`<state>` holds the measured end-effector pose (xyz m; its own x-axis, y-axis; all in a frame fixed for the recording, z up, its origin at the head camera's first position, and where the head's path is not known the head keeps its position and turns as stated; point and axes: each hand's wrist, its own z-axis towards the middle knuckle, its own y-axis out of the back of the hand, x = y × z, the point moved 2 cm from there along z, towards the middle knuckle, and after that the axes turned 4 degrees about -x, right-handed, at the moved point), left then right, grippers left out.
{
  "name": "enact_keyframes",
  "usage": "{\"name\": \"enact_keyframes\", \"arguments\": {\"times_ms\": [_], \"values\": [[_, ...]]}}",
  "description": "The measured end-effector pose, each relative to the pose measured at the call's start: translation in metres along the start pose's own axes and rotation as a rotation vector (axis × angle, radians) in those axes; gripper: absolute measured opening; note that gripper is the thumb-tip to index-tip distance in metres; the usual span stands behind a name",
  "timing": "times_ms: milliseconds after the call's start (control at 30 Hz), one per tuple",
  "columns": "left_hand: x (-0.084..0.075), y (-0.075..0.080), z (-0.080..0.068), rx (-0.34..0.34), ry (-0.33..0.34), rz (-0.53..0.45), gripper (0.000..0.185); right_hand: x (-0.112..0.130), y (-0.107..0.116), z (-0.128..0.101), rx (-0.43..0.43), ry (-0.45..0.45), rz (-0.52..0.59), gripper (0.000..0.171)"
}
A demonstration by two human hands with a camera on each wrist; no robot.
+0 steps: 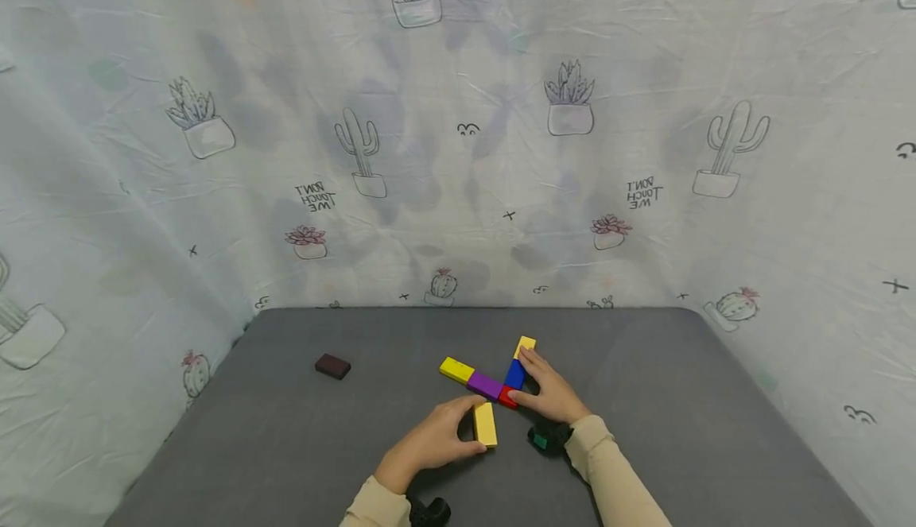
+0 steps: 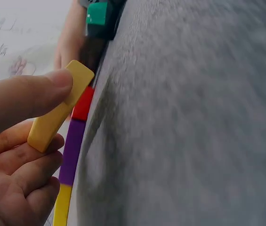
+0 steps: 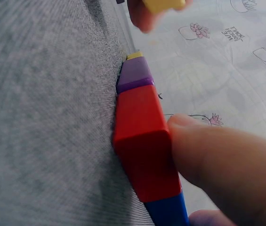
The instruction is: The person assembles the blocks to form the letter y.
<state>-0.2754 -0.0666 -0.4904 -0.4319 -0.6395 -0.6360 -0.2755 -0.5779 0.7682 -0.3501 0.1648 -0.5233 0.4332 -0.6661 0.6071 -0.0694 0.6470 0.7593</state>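
Note:
Flat coloured blocks lie on a grey table [image 1: 644, 400]: a yellow block [image 1: 456, 369], a purple block [image 1: 485, 385] and a red block [image 1: 507, 397] in one line, with a blue block [image 1: 514, 373] and a yellow block [image 1: 525, 346] running up from the red one. My left hand [image 1: 436, 436] pinches another yellow block [image 1: 485, 424] [image 2: 60, 115] between thumb and fingers, just below the purple one. My right hand [image 1: 547, 388] rests on the blue and red blocks [image 3: 147, 150], thumb against the red block's end.
A dark brown block [image 1: 332, 366] lies alone at the table's left. A cactus-print cloth [image 1: 458, 129] hangs behind and round the sides of the table. Wrist cameras [image 1: 547, 437] sit on both arms.

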Motion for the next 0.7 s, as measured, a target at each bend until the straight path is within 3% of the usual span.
{"name": "enact_keyframes", "arguments": {"times_ms": [400, 700], "values": [[-0.004, -0.014, 0.018, 0.049, -0.022, 0.046, 0.065, -0.001, 0.001, 0.002, 0.012, -0.018, 0.001, 0.082], [-0.003, -0.017, 0.018, 0.065, -0.036, 0.102, 0.059, 0.001, 0.002, 0.001, 0.035, -0.024, 0.004, 0.081]]}}
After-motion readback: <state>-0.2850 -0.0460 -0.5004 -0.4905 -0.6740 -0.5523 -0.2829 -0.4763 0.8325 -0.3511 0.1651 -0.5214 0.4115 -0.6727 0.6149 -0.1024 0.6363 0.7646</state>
